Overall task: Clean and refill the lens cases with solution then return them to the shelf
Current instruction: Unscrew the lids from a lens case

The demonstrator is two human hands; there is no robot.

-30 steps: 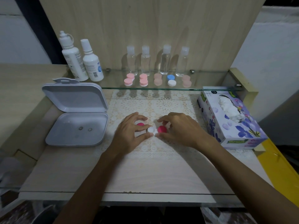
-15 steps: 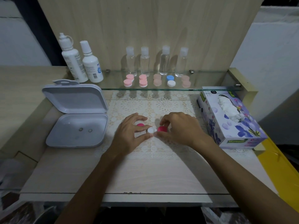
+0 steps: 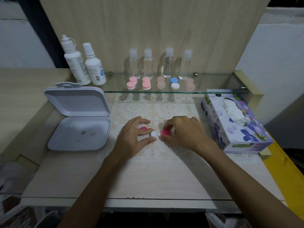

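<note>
A white lens case (image 3: pixel 155 134) lies on the lace mat (image 3: pixel 164 109) in the middle of the table. My left hand (image 3: pixel 133 137) pinches its open white well between thumb and fingers. My right hand (image 3: pixel 185 132) grips the magenta cap (image 3: pixel 166 132) on the case's right well. A second magenta cap (image 3: pixel 143 128) lies on the mat, partly hidden under my left fingers. Two white solution bottles (image 3: pixel 93 66) stand at the left end of the glass shelf (image 3: pixel 213 92).
Several pink, peach and blue-white lens cases (image 3: pixel 174 83) sit on the shelf before small clear bottles (image 3: pixel 168 63). An open grey box (image 3: pixel 79 132) holding two lenses lies at the left. A tissue box (image 3: pixel 235 122) stands at the right.
Both hands stay on the case; my right fingers have shifted slightly around the magenta cap. The view has tilted a little.
</note>
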